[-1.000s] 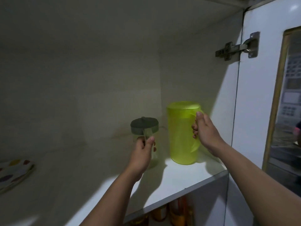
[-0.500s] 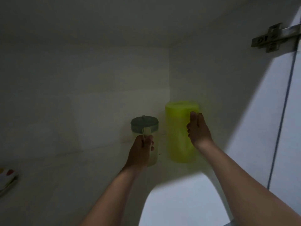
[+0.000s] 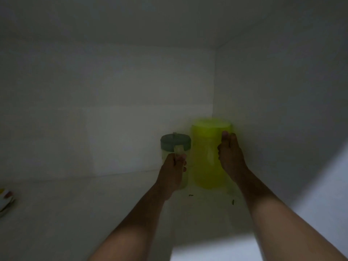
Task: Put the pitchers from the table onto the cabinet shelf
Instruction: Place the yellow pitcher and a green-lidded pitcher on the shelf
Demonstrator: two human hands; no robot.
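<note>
Where the cabinet's back wall meets its right side wall, the yellow-green pitcher (image 3: 209, 157) stands upright on the cabinet shelf (image 3: 75, 213), deep in the corner. Right hand (image 3: 230, 159) wrapped around its handle side, grip closed on it, thumb up near the rim. Just left of it, touching or nearly so, the small clear pitcher (image 3: 175, 147) with a dark grey lid, also upright on the shelf; left hand (image 3: 172, 174) closed around its handle, thumb pressed beside the handle top. Both forearms reach in from below. Interior dim, picture soft. Two small dark specks (image 3: 191, 195) lie on the shelf in front of the yellow-green pitcher. At far left edge, part of a patterned plate (image 3: 5, 201) rests on the same shelf, well apart from both pitchers.
</note>
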